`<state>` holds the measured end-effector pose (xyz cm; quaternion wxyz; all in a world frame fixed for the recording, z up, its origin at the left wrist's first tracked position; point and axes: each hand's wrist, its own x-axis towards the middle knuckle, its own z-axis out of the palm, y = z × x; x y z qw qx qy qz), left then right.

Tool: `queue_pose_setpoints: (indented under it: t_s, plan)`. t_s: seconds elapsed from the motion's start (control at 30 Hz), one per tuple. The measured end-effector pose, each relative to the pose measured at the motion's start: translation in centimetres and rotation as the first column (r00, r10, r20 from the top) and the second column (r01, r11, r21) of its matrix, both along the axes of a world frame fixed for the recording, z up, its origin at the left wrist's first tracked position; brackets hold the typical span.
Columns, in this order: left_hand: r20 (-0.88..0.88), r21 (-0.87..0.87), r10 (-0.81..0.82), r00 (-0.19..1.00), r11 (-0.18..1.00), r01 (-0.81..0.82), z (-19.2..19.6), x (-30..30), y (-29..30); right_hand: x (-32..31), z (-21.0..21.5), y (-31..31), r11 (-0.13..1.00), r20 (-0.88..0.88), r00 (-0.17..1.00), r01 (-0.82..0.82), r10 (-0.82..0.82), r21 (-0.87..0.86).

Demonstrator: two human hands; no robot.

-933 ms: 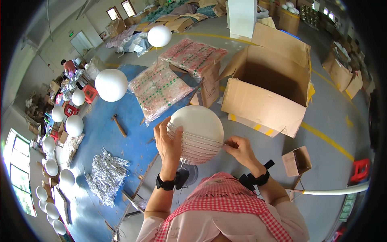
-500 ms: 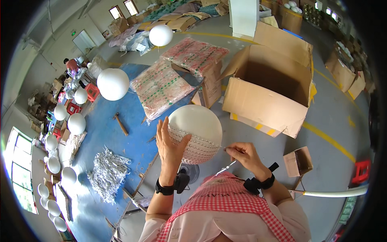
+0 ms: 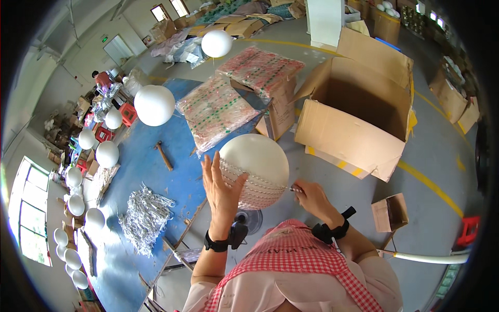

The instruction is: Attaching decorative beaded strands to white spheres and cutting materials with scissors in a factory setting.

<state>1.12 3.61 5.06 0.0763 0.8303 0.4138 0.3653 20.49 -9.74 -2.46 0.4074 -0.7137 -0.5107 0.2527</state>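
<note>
A large white ball stands in front of me, its lower half wound with rows of a silvery bead strand. My left hand grips the ball's left side, thumb across the beads and fingers stretched up along it. Just off the ball's right side, my right hand is closed, fingers curled, on the strand's end beside the beaded rows. A small dark bit shows at its fingertips, too small to name. Below the ball, a round grey base is partly hidden.
On the left a blue table carries a hammer, a heap of silver strands and plastic-wrapped packs. A big open carton stands ahead right, a small carton nearer. White balls hang at left; a person works beyond.
My right hand has turned and its fingers have curled in; the strand length that hung below it no longer shows. My left hand stays on the ball. The whole view has shifted slightly.
</note>
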Motion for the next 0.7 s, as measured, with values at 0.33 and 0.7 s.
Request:
queue_pose_setpoints:
  t_s: [0.33, 0.7]
  plan:
    - [0.124, -0.236, -0.094, 0.988, 0.964, 0.121, 0.0, 0.5, 0.3, -0.2, 2.8, -2.4, 0.987, -0.644, 0.751, -0.068, 0.145, 0.143]
    - [0.171, -0.292, -0.087, 0.981, 0.947, 0.135, -0.2, 0.7, 0.9, 0.0, 2.2, -2.0, 0.921, 0.012, 0.998, 0.051, -0.060, 0.385]
